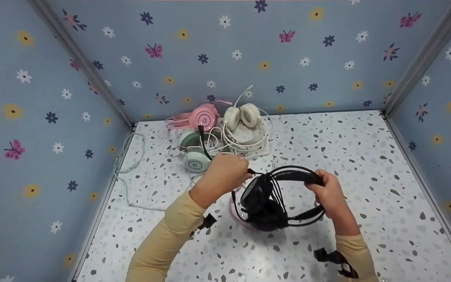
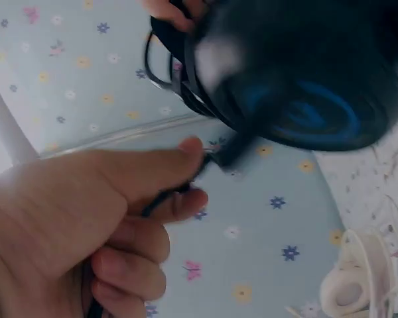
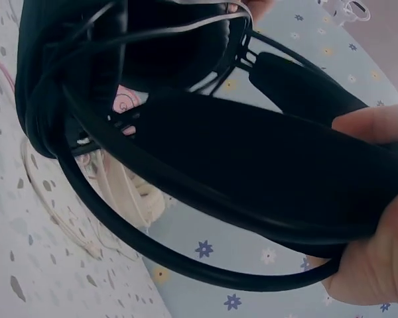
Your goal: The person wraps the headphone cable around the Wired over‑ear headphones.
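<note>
A pair of black headphones [image 1: 262, 197] is held above the speckled tabletop. My right hand [image 1: 329, 192] grips its headband, thumb on one side and fingers on the other; in the right wrist view the padded band [image 3: 252, 159] runs into that hand. My left hand [image 1: 227, 174] is just left of the ear cups and pinches a thin black cable [image 2: 160, 201] between thumb and index finger, its other fingers curled. A plug-like end [image 1: 201, 129] sticks up beyond this hand. The near ear cup [image 2: 305, 106] shows a blue ring, blurred, in the left wrist view.
Behind the left hand lie pink headphones [image 1: 204, 117], cream headphones [image 1: 232, 118] with a coiled white cable, and mint green headphones [image 1: 195, 161]. A pale green cord [image 1: 127, 192] trails along the left. Flower-patterned panels [image 1: 225, 58] enclose the table [image 1: 366, 156] at back and sides.
</note>
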Demonstrator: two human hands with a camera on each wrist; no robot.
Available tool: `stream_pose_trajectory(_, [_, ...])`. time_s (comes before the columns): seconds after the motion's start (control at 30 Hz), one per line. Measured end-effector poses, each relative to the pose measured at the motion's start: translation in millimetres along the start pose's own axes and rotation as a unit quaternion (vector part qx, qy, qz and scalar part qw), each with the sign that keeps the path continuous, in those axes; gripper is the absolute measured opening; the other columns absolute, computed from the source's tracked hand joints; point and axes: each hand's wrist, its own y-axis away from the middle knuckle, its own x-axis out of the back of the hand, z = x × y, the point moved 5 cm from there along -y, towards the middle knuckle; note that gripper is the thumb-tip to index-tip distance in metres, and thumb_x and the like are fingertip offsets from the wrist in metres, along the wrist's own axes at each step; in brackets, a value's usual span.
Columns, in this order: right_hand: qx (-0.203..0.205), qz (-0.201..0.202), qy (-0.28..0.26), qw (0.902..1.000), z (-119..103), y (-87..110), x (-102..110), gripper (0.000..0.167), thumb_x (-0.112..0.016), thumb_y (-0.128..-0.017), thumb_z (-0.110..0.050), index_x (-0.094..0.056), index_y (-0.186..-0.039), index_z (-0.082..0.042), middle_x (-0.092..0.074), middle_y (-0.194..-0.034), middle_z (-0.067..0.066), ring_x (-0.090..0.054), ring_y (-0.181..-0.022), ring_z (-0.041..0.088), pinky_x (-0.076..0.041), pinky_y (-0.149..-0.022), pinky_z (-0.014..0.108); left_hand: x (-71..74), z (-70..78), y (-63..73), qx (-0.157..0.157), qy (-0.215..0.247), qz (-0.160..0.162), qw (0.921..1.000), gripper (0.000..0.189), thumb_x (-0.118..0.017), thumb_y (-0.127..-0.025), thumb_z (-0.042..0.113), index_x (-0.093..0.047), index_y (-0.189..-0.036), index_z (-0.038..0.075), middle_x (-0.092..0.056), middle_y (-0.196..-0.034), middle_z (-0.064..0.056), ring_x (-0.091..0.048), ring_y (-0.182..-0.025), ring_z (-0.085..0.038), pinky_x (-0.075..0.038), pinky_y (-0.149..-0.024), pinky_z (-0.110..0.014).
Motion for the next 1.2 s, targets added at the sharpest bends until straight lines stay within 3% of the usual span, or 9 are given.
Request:
stream_pose_trajectory(0.17, [-0.012,0.056,-0.073,0.9957,9,4.1,3,0.013,-0.058,-0.087,0.008,-0.048,-0.082,0.001,-0.035,-0.058,-0.002,-0.027,-0.041,0.006,-0.023,-0.039,0.020,14.5,20.3,19.4,0.098,-0.038,0.059,0.9927,0.017,-0.071,-0.082,0.019,-0.062,-0.068,0.016,-0.059,-0.059,-0.001,-0.061,-0.055,-0.024,-0.044,-0.043,-0.038])
stream_pose_trajectory(0.37, [0.005,0.101,-0.200,0.9746,17,8.8,9,0.018,-0.055,-0.089,0.008,-0.047,-0.078,-0.004,-0.033,-0.052,-0.006,-0.026,-0.041,0.004,-0.017,-0.043,0.024,8.3,52.5,46.0,0.191,-0.003,0.145,0.9707,0.017,-0.071,-0.087,0.026,-0.065,-0.085,0.011,-0.063,-0.066,-0.003,-0.058,-0.047,-0.025,-0.043,-0.039,-0.035])
stream_pose_trajectory(0.47, [0.024,0.113,-0.245,0.9626,16,8.3,10,0.021,-0.054,-0.090,0.009,-0.047,-0.077,-0.006,-0.032,-0.051,-0.006,-0.026,-0.041,0.004,-0.017,-0.043,0.024,-4.8,69.0,53.7,0.209,0.094,0.213,0.9497,0.016,-0.068,-0.091,0.021,-0.068,-0.097,0.007,-0.067,-0.074,-0.004,-0.058,-0.048,-0.024,-0.045,-0.040,-0.035])
stream_pose_trajectory(0.57, [0.047,0.122,-0.285,0.9496,13,8.3,10,0.021,-0.054,-0.090,0.009,-0.046,-0.077,-0.005,-0.031,-0.052,-0.006,-0.023,-0.043,0.007,-0.018,-0.044,0.022,-26.0,82.7,55.8,0.206,0.235,0.278,0.9082,0.020,-0.063,-0.094,0.011,-0.067,-0.112,0.002,-0.068,-0.082,-0.004,-0.061,-0.056,-0.019,-0.048,-0.046,-0.029])
stream_pose_trajectory(0.63, [0.061,0.120,-0.310,0.9410,11,9.2,10,0.021,-0.053,-0.090,0.009,-0.044,-0.078,-0.006,-0.030,-0.052,-0.005,-0.018,-0.046,0.010,-0.016,-0.044,0.023,-42.9,90.2,56.0,0.193,0.335,0.319,0.8657,0.025,-0.058,-0.097,0.006,-0.064,-0.120,-0.003,-0.068,-0.086,-0.005,-0.063,-0.061,-0.016,-0.049,-0.052,-0.024])
stream_pose_trajectory(0.77, [0.088,0.105,-0.340,0.9306,10,14.6,7,0.020,-0.053,-0.092,0.008,-0.043,-0.080,-0.005,-0.026,-0.054,-0.002,-0.013,-0.049,0.015,-0.015,-0.045,0.025,-72.9,102.4,58.3,0.159,0.512,0.386,0.7508,0.028,-0.054,-0.096,-0.005,-0.059,-0.124,-0.011,-0.068,-0.091,-0.012,-0.067,-0.067,-0.020,-0.052,-0.057,-0.021])
stream_pose_trajectory(0.93, [0.121,0.097,-0.347,0.9252,13,25.8,6,0.020,-0.053,-0.092,0.010,-0.043,-0.081,-0.004,-0.023,-0.055,0.001,-0.013,-0.049,0.017,-0.015,-0.045,0.027,-90.6,107.9,64.9,0.177,0.609,0.399,0.6618,0.023,-0.057,-0.092,-0.012,-0.064,-0.114,-0.014,-0.066,-0.090,-0.018,-0.064,-0.067,-0.018,-0.050,-0.054,-0.025])
stream_pose_trajectory(1.0, [0.138,0.085,-0.357,0.9200,13,28.9,5,0.021,-0.051,-0.092,0.011,-0.042,-0.081,-0.004,-0.022,-0.055,0.002,-0.013,-0.048,0.017,-0.015,-0.045,0.028,-102.9,106.8,65.8,0.214,0.660,0.374,0.6150,0.018,-0.059,-0.092,-0.008,-0.067,-0.107,-0.013,-0.064,-0.085,-0.014,-0.059,-0.070,-0.014,-0.049,-0.058,-0.026])
stream_pose_trajectory(1.2, [0.178,0.051,-0.357,0.9156,12,32.1,4,0.018,-0.049,-0.092,0.012,-0.044,-0.083,-0.003,-0.020,-0.055,0.004,-0.015,-0.046,0.017,-0.016,-0.044,0.029,-138.2,108.5,63.8,0.252,0.842,0.279,0.3880,0.018,-0.057,-0.097,0.005,-0.069,-0.093,-0.008,-0.062,-0.088,-0.005,-0.056,-0.078,-0.012,-0.046,-0.072,-0.023])
